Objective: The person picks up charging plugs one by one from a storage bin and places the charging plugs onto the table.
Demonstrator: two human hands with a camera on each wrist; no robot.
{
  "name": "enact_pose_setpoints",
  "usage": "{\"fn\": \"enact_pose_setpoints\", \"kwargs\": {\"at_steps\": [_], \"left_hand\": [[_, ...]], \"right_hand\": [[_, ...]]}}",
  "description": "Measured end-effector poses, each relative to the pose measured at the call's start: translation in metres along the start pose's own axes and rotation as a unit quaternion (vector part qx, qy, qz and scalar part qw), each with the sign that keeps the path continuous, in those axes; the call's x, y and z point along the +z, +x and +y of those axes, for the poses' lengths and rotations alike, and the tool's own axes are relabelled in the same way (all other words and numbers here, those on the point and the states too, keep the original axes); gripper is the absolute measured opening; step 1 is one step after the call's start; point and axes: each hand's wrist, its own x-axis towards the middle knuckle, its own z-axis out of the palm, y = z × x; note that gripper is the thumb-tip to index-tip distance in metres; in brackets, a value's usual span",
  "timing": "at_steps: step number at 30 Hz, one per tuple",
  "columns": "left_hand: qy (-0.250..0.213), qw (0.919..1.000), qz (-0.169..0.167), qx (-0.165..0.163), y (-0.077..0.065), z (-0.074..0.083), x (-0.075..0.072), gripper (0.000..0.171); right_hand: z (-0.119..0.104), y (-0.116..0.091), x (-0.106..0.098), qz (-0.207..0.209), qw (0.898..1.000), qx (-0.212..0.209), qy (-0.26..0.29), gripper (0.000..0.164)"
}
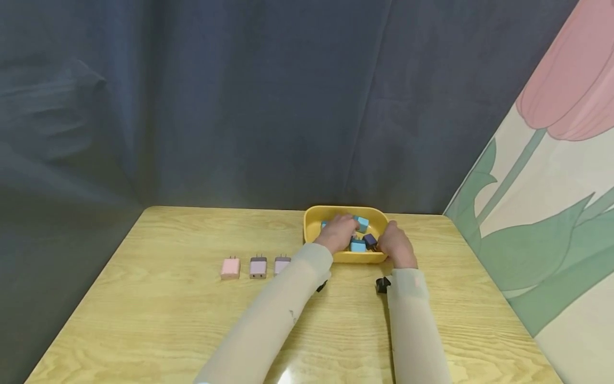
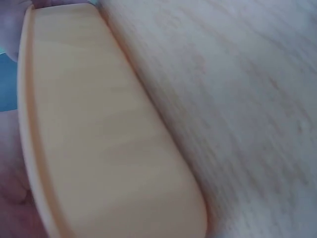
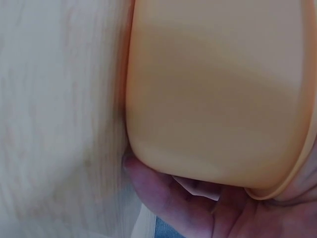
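Observation:
A yellow plastic bin (image 1: 357,257) stands near the table's back edge, holding light-blue plug chargers (image 1: 357,246) and a dark-blue one (image 1: 370,240). My left hand (image 1: 338,232) reaches down over the front rim among the chargers. Whether it pinches one is hidden; in the left wrist view the bin's wall (image 2: 104,119) covers most of that hand (image 2: 15,183). At the right end, my right hand (image 1: 397,246) grips the bin. Seen in the right wrist view, its fingers (image 3: 168,203) curl along the outside wall, with the palm side against the rim.
Left of the bin, a pink charger (image 1: 231,268) and two lilac chargers with darker tops, one of them (image 1: 258,268) fully visible, form a row, prongs pointing back. My left sleeve (image 1: 288,309) partly covers the row's right end. A dark curtain (image 1: 268,106) hangs behind the table.

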Motion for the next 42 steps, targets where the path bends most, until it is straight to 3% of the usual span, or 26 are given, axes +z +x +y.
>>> {"fn": "enact_pose_setpoints", "kwargs": {"at_steps": [11, 17, 21, 24, 30, 37, 42], "left_hand": [[-0.014, 0.9989, 0.028, 0.034, -0.001, 0.003, -0.016, 0.036], [-0.018, 0.9972, 0.048, 0.055, -0.012, 0.0, -0.03, 0.035], [-0.014, 0.9956, 0.066, 0.066, -0.029, -0.004, -0.041, 0.04], [-0.037, 0.9938, 0.086, 0.06, -0.047, -0.01, -0.05, 0.044], [-0.079, 0.9869, 0.126, 0.063, -0.086, -0.036, -0.063, 0.04], [-0.108, 0.9841, 0.128, 0.06, -0.126, -0.062, -0.059, 0.037], [-0.124, 0.9838, 0.116, 0.058, -0.135, -0.069, -0.053, 0.039]], "right_hand": [[0.002, 0.003, -0.006, -0.004, 1.0, 0.006, -0.017, 0.055], [0.001, 0.003, -0.005, -0.006, 1.0, 0.007, -0.014, 0.058], [0.001, 0.003, -0.004, -0.005, 1.0, 0.008, -0.012, 0.058], [0.0, 0.006, -0.003, -0.005, 1.0, 0.01, -0.011, 0.057], [-0.005, 0.012, -0.001, -0.008, 1.0, 0.01, -0.011, 0.06], [-0.007, 0.009, -0.001, -0.012, 1.0, 0.013, -0.009, 0.055], [-0.007, 0.008, -0.004, -0.011, 1.0, 0.002, -0.015, 0.055]]}}
